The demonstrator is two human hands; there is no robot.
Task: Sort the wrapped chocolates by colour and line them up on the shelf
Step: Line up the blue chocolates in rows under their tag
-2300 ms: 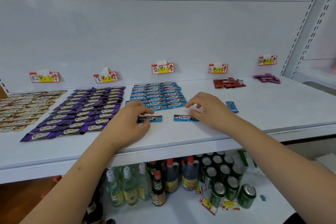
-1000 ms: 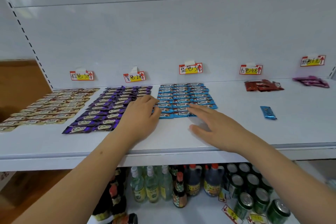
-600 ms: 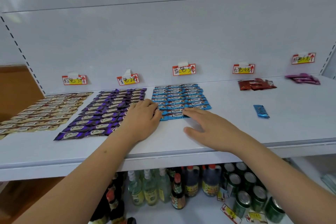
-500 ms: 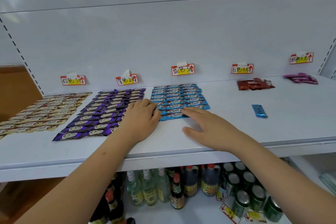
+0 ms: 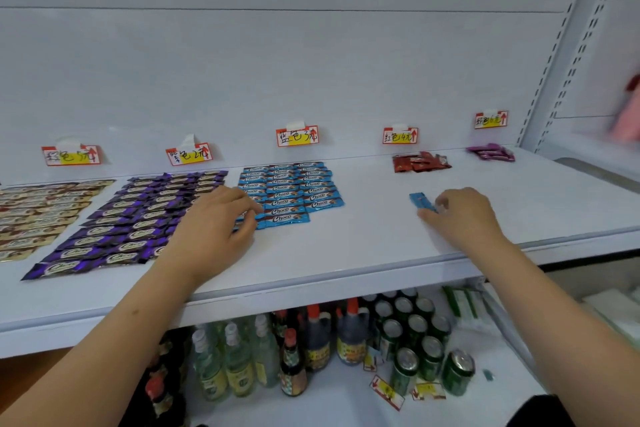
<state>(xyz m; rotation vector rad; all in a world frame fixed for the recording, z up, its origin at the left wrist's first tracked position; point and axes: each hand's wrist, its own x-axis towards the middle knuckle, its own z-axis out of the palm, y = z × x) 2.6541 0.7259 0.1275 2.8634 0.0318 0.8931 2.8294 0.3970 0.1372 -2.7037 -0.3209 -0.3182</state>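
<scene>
Two hands are out over the white shelf. My right hand sits right of the middle, its fingers curled onto a lone blue chocolate that lies at an angle, well apart from the others; I read the fingertips as pinching its near end, though the contact is partly hidden. My left hand rests at the near left corner of the blue chocolates, fingers bent and touching the frontmost bars, with one bar partly under the fingertips. That blue block lies in neat rows running back towards the rear wall. Just to its left is a block of purple chocolates, and beyond that, at the left edge, gold chocolates. Towards the back right lie a small heap of red chocolates and, nearer the right corner, pink chocolates. Price tags are stuck on the rear wall. Below the shelf stand bottles and green cans.
</scene>
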